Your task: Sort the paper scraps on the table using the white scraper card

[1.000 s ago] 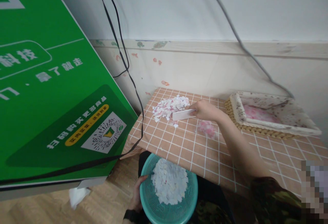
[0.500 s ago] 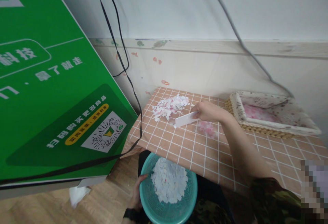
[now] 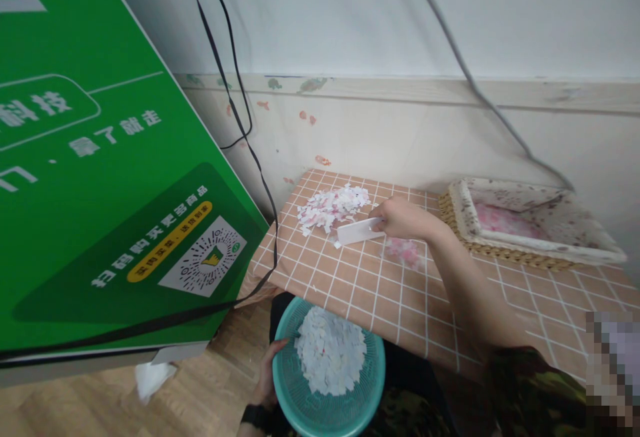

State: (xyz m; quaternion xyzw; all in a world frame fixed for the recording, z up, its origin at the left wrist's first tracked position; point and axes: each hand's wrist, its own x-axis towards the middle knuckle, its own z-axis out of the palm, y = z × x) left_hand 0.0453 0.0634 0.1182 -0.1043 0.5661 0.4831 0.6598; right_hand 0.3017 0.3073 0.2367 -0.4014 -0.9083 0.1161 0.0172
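Note:
My right hand [image 3: 401, 217] is closed on one end of a flat white strip, perhaps a card or scraper [image 3: 357, 231], held on edge low over the table. Just beyond its left end lies a heap of white and pink paper scraps [image 3: 333, 207]. A smaller patch of pink scraps [image 3: 405, 251] lies below my right hand. My left hand [image 3: 270, 373] grips the left rim of a green plastic basket [image 3: 370, 383] at my lap. White paper bits [image 3: 330, 350] fill much of the basket's bottom.
A checked cloth covers the table [image 3: 430, 317] against the wall. At the right stands a cloth-lined wicker basket [image 3: 545, 260] with pink scraps [image 3: 507, 221] inside. A green printed panel [image 3: 115, 177] and hanging black cables [image 3: 231, 83] are at the left. A white bag [image 3: 153, 380] lies on the floor.
My right hand has shifted slightly left with the white strip, toward the heap of scraps. My left hand and the green basket stay put.

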